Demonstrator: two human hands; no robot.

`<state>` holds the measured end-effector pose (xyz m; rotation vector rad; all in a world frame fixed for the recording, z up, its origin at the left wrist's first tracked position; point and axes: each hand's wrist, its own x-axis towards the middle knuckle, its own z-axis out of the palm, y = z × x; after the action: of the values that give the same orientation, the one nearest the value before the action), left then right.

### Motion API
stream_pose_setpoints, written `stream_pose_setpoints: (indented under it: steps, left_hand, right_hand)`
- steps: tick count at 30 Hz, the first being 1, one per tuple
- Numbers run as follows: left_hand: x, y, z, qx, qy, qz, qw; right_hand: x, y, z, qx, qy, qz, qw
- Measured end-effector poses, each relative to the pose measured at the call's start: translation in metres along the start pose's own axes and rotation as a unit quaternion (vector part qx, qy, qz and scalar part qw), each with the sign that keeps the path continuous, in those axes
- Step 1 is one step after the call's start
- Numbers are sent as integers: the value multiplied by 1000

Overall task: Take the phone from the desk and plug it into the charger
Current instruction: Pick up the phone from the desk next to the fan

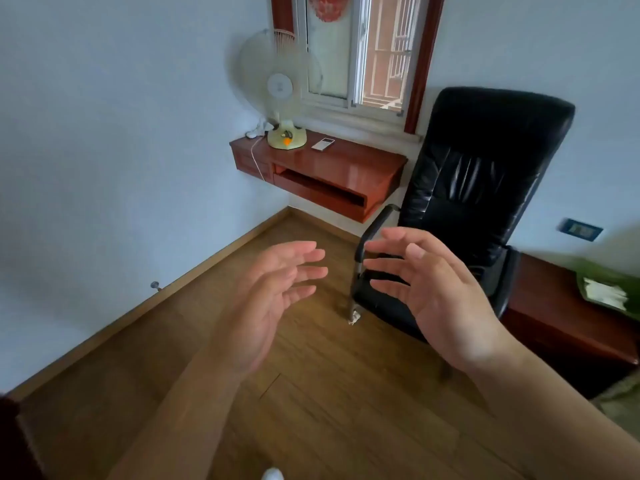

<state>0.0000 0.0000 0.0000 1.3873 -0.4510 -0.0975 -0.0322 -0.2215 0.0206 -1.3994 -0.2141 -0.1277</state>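
Note:
A white phone (322, 144) lies flat on the red-brown wall-mounted desk (356, 168) under the window, just right of the fan's base. A white charger plug (252, 134) sits at the desk's far left corner, and its white cable (258, 161) hangs down over the desk's left front. My left hand (268, 299) and my right hand (433, 292) are raised in front of me, far short of the desk, palms facing each other, fingers spread, holding nothing.
A pale table fan (282, 98) stands on the desk's left part. A black leather office chair (464, 202) stands to the right of the desk, behind my right hand. A dark wooden cabinet (561, 320) is at the right. Wooden floor (173, 358) lies between me and the desk.

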Motion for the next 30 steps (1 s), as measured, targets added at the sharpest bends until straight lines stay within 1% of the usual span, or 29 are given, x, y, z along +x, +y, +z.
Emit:
stream_pose_setpoints:
  steps: [8, 12, 16, 21, 26, 30]
  left_hand:
    - [81, -1, -122, -25, -2, 5, 1000]
    - [119, 2, -163, -16, -11, 13, 1000]
    - [147, -3, -195, -3, 1, 20, 1000]
    - [188, -24, -215, 42, 10, 30, 999]
    - [249, -60, -215, 43, 29, -1, 999]
    - [315, -81, -210, 42, 50, -24, 998]
  right_hand:
    - [122, 35, 84, -10, 28, 27, 999]
    - [165, 49, 110, -12, 30, 26, 999]
    - [201, 59, 123, -18, 29, 18, 999]
    - [246, 74, 115, -12, 37, 13, 999]
    - [307, 103, 83, 1, 48, 24, 999]
    - [370, 125, 47, 16, 42, 16, 999]
